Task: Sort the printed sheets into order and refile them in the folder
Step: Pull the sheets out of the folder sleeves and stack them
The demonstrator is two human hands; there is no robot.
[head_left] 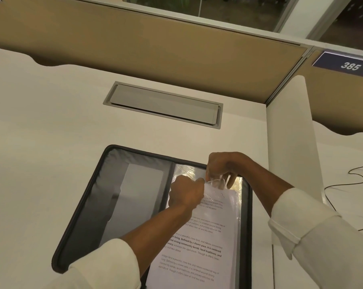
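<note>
Far left, at 9 o'clock: pale worktop [51, 126]. Next, lying open and flat on it, the black zip folder [86, 207], dark pocket half at 9 o'clock of the spine. Then the left hand [186, 193], fingers curled tight on the top edge of the printed sheets [197, 249]; stack resting on the folder's right half, long axis running 6 to 12 o'clock, tipped slightly toward 1. Just at 1 o'clock of that hand, at the same top edge, the clear sleeve [184, 170], crinkled. Above it the right hand [220, 167], fingers pinching the film, seemingly holding the mouth apart. Cannot tell how much of the stack already lies under film. Judged mid-refiling: mouth at the 12 o'clock end, so likely a slide along the long axis, left hand nearer and driving. Far right, at 3 o'clock: a loose cable [343, 184].
</note>
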